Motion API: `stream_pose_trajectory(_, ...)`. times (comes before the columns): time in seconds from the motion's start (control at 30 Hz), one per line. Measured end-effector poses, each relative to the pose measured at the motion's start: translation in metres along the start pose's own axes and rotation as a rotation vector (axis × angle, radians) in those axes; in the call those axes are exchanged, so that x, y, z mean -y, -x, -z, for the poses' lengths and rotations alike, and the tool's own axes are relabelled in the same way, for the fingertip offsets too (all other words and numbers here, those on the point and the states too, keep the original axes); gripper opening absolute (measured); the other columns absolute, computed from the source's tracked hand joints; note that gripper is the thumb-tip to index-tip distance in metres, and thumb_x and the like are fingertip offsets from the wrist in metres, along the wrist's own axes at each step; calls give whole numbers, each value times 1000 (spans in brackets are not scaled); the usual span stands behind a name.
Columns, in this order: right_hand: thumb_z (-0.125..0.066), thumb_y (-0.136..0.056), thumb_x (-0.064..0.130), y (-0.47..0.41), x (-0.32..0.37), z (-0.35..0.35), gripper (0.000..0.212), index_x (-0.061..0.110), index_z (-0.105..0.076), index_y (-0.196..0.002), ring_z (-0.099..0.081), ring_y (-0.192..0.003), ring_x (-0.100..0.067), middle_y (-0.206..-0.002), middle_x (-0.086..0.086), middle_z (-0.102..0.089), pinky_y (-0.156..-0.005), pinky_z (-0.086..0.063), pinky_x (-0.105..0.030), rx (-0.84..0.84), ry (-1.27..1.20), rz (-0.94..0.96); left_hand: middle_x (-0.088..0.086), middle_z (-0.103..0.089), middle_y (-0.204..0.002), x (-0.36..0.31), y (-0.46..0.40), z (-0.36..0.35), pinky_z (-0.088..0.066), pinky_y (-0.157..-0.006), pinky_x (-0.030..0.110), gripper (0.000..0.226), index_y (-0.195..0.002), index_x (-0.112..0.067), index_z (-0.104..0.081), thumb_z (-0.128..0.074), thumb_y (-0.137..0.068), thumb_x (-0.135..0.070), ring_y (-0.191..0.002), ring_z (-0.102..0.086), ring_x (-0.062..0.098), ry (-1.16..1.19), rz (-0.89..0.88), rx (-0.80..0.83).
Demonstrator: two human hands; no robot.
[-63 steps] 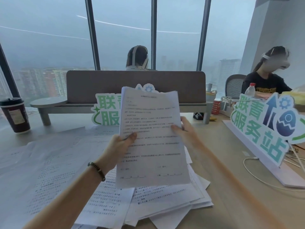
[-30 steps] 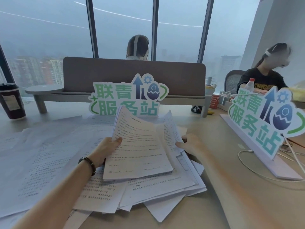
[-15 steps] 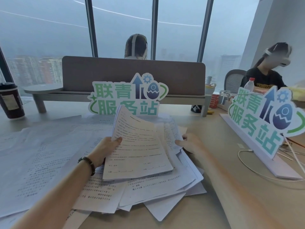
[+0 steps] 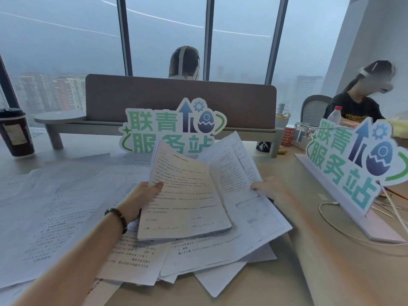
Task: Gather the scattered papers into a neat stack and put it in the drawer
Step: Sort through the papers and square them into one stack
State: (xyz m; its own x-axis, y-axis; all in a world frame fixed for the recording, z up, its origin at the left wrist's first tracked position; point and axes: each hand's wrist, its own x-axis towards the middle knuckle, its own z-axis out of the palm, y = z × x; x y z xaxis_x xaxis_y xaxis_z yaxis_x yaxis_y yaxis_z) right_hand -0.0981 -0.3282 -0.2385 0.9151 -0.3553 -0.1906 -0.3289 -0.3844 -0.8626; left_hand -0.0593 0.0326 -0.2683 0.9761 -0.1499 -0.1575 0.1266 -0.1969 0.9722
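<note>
The left hand (image 4: 141, 196) grasps a thin bundle of papers (image 4: 183, 195) by its left edge, thumb on top, and the bundle is lifted and tilted, its top edge just in front of the green sign (image 4: 167, 129). The right hand (image 4: 270, 188) grips the right edge of other sheets (image 4: 238, 171) that stand up beside the bundle; these two parts make a V shape. Under the bundle lies a loose pile of papers (image 4: 212, 257) on the surface (image 4: 331, 272), with corners that stick out in different directions toward the near edge. To the left of the bundle, more sheets (image 4: 55, 206) are spread flat and overlap each other, reaching almost to the dark cup (image 4: 15, 133). To the right of the bundle the surface is bare wood up to a white cable (image 4: 326, 215) and a second sign (image 4: 348, 160). No drawer is visible.
</note>
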Motion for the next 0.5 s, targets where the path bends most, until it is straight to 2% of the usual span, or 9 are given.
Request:
stream_pose_trajectory(0.1,-78,-86,33,0,-7,-8,36,4,-68,-104,-66,-81,-21,-95,-7,-70,-55,-47,-25,74,93,-13,15,-78,-93,0,-1,-1,-61,-73,44,32,-106,-3,-69,-56,-100,-31,-82,-75,34,2,7,2)
stream_pose_trajectory(0.17,-80,-85,29,1,-8,-12,30,7,-71,-103,-66,-74,-17,-89,-3,-70,-52,-48,-24,98,136,24,16,-78,-95,0,-1,-1,-61,-77,46,32,-106,-3,-69,-56,-100,-32,-84,-75,35,-1,7,5)
stream_pose_trajectory(0.23,-80,-84,22,2,-6,-11,32,5,-73,-110,-70,-74,-18,-92,-5,-73,-54,-52,-25,91,100,45,16,-77,-97,-1,0,0,-61,-78,47,33,-108,-3,-68,-55,-101,-32,-86,-75,36,22,9,15)
stream_pose_trajectory(0.33,-78,-86,14,4,-1,-7,32,2,-71,-114,-74,-81,-28,-96,-12,-76,-67,-61,-37,75,-14,60,17,-77,-98,-3,1,-1,-62,-72,43,32,-110,-2,-67,-54,-101,-30,-86,-75,36,56,18,33)
stream_pose_trajectory(0.4,-76,-87,13,6,9,-3,31,0,-72,-115,-74,-86,-31,-99,-14,-76,-78,-61,-45,66,-62,85,17,-77,-98,-4,2,-1,-62,-68,41,31,-111,-2,-66,-54,-102,-29,-85,-75,35,72,28,32)
stream_pose_trajectory(0.5,-75,-89,18,18,41,5,25,2,-73,-108,-74,-83,-27,-97,-11,-77,-74,-61,-35,63,-53,170,18,-76,-103,-2,0,1,-61,-79,47,32,-114,-2,-66,-53,-102,-29,-92,-74,36,105,35,24)
